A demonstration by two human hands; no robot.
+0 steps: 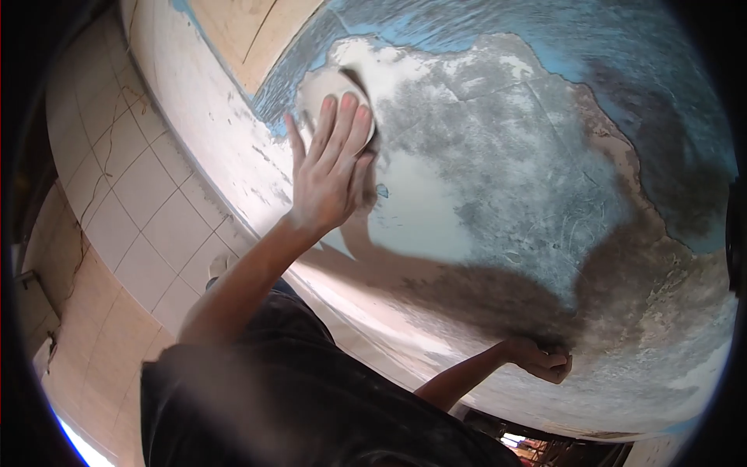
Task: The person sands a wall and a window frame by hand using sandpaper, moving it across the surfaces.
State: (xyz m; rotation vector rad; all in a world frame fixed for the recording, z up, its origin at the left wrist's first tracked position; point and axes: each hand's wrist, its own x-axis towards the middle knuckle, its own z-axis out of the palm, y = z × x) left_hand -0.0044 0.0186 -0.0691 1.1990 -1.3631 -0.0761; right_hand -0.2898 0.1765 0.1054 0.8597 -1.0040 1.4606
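Pressed to the upper left of a broad curved surface [513,163], my left hand [331,171] holds a pale round pad [350,89]. Three of its fingers lie over the pad, the little finger reaches past its left edge, and the thumb is at the right. A large grey-white patch with an irregular outline lies beneath the pad, with worn blue paint around its upper edge. My right hand [541,359] is curled against the lower part of the surface. Its fingers are bent inward, and anything inside them is hidden.
Light floor tiles [159,214] run along the left, with a thin cord or crack across them. A shoe [221,265] shows beside my left forearm. My dark shirt fills the bottom. Cluttered items [537,447] show below the surface's lower edge. Shadows cross the surface.
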